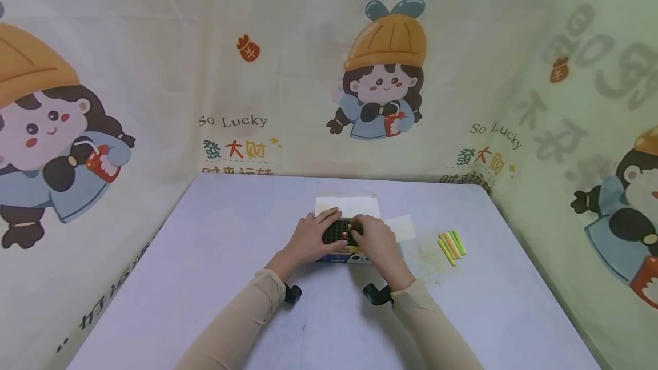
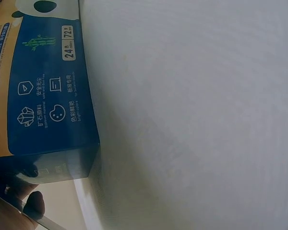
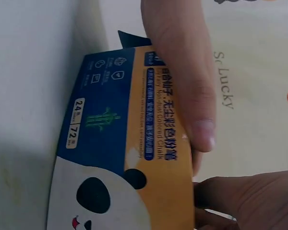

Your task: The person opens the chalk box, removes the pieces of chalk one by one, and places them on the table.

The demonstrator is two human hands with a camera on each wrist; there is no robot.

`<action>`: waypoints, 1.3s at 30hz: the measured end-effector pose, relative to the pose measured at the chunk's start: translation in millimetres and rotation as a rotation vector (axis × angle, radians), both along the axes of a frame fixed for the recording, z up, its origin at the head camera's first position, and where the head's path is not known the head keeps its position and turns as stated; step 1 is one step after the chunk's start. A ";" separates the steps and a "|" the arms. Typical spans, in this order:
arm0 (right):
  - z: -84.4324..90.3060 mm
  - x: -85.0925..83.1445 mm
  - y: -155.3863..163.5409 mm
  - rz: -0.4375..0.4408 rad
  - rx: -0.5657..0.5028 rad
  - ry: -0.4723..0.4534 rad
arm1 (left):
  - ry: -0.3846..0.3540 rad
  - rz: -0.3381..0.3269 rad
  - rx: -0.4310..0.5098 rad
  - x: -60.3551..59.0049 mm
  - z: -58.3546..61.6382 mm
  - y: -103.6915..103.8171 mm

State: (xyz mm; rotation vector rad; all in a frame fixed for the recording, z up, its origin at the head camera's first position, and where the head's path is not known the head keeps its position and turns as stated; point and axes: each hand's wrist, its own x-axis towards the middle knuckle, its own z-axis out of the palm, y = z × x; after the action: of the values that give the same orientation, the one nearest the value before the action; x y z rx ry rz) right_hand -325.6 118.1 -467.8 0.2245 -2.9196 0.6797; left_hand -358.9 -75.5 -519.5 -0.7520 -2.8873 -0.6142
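While the left hand grips and steadies the chalk box, the right hand, pinching one chalk stick, should seat it vertically in an empty cell.

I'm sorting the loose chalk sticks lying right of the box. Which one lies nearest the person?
The yellow stick at the left edge of the loose bunch: its lower end reaches closest to the person; the orange and green sticks lie further back.

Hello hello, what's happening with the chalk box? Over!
Left hand holds chalk box. Right hand pinches a chalk over it. Loose chalks lie right, nothing in the way.
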 end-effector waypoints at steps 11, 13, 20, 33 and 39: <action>-12.4 -7.6 -4.2 -0.014 -0.019 0.055 | 0.039 0.003 -0.004 -3.0 0.8 -1.2; -14.2 -8.0 -4.3 -0.015 -0.017 0.070 | 0.037 0.000 -0.005 -3.5 0.3 -1.2; -17.8 -9.4 -4.9 -0.007 -0.015 0.092 | 0.036 -0.002 0.009 -3.9 -1.6 -1.3; -16.9 -8.7 -6.9 -0.006 0.024 0.120 | 0.034 -0.001 0.023 -4.2 -2.0 -1.2; -17.9 -7.8 -6.5 -0.010 -0.002 0.119 | 0.036 -0.002 0.029 -4.2 -3.6 -1.4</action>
State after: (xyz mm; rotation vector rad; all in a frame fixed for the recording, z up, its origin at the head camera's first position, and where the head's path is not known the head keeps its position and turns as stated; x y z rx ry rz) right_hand -333.5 111.5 -485.7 0.2407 -2.8053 0.6440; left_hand -363.1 -76.9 -523.1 -0.7550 -2.8387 -0.6347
